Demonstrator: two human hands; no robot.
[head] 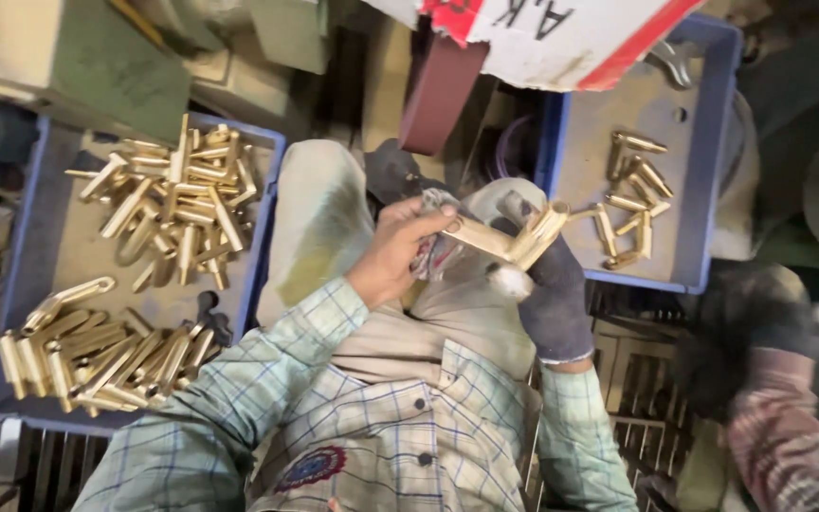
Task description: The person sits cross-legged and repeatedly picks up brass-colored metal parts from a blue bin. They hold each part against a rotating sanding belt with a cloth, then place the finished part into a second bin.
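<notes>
Head view: bare left hand [392,254] pinches a brass piece [478,237] with rag [431,248]; gloved right hand [550,275] clamps its other end [540,232], steadying it over the lap.

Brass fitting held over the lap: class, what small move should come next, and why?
Probably a short rub of the rag along the brass fitting. The left hand pinches the rag against one end of the fitting, while the gloved right hand steadies the crossed end. The fitting is clear of both blue trays, left tray and right tray.
</notes>
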